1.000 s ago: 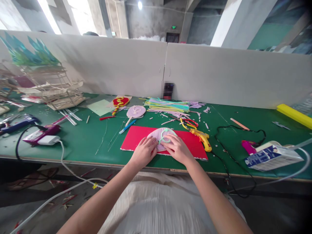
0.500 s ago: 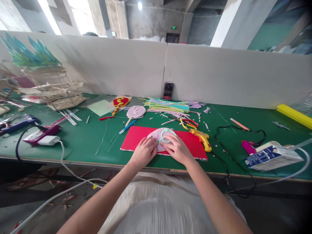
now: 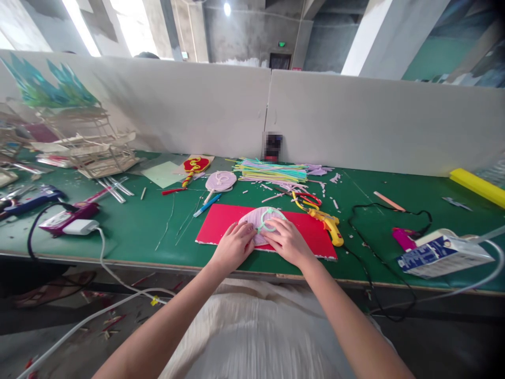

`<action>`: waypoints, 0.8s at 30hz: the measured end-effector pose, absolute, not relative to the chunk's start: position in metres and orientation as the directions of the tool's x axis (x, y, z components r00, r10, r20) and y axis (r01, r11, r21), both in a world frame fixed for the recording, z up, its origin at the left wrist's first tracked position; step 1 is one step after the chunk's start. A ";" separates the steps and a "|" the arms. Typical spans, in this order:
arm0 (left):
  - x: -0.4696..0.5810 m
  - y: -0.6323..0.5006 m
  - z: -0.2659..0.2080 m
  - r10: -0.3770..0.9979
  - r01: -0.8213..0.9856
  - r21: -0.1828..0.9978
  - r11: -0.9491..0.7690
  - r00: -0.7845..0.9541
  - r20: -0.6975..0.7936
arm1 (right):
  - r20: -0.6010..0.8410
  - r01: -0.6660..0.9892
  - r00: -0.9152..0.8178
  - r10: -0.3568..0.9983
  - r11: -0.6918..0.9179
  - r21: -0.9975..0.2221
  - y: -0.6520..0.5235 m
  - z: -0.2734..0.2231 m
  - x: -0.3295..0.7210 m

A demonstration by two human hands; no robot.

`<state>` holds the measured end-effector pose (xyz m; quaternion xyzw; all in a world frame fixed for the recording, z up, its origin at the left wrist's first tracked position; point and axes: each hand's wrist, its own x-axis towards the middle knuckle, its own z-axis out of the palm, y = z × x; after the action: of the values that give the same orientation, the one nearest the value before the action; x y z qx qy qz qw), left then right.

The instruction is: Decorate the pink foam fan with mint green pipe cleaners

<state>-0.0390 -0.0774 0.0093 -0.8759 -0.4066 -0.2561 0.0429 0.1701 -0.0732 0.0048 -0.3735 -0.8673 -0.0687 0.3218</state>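
the pale purple round piece [image 3: 248,215] lies on the red board [image 3: 216,221], between our left hand [image 3: 238,242] and right hand [image 3: 287,241], and both touch it. its green curl [image 3: 270,210] starts by our left fingertips and bends away toward the right. our palms face down, fingers bent. we cannot tell if either hand pinches the curl.

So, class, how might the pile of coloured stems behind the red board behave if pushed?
The stems would probably spread apart, as their ends stick out unevenly and no tie shows. Each is likely light, being so thin. They may bend easily: a similar-looking green strand curls beside the right hand.
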 end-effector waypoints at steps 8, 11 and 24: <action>-0.040 -0.078 0.010 0.701 0.737 0.143 -0.661 0.537 0.469 | 0.611 0.696 -0.510 0.605 0.708 -0.119 -0.073 0.004 0.171; -0.040 -0.078 0.009 0.703 0.740 0.143 -0.658 0.535 0.468 | 0.613 0.702 -0.499 0.613 0.701 -0.130 -0.074 0.004 0.171; -0.039 -0.078 0.009 0.674 0.710 0.138 -0.691 0.563 0.477 | 0.585 0.713 -0.498 0.640 0.686 -0.143 -0.073 0.004 0.172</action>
<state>-0.0393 -0.0784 0.0088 -0.8834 -0.3918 -0.2546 0.0349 0.1718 -0.0726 0.0042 -0.3918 -0.8635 -0.0586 0.3123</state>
